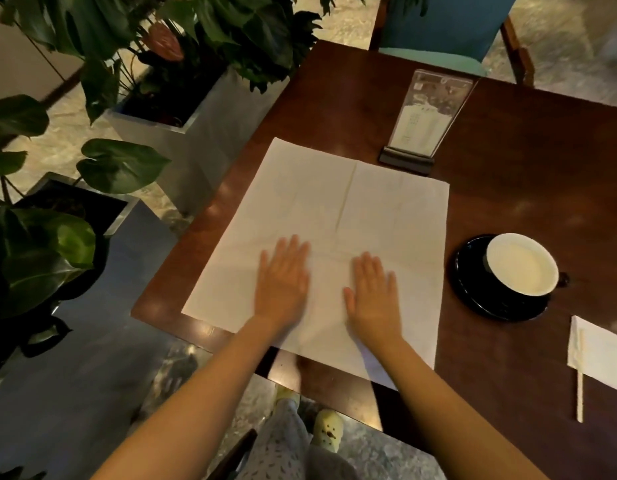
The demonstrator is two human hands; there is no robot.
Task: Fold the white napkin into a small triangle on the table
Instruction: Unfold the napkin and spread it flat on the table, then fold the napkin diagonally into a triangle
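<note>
Pressing flat on the napkin point(335, 216), left hand point(283, 285) and right hand point(373, 296) lie palms down, fingers point(286, 251) straight, slightly spread. Napkin spread unfolded on bench point(508, 161), near edge; cup point(522, 265) right.

No legible text. The only print in view is on the card in the clear acrylic stand point(425, 116) at the far side of the table point(529, 174). The card's pale lower part has rows of small dark marks, likely lines of text, too small and blurred to read. There is a small squarish mark at the card's top left corner; can't tell whether it is a logo or a code. The darker upper band of the card has faint shapes, unreadable. No letter, number or brand can be made out on it.
</note>
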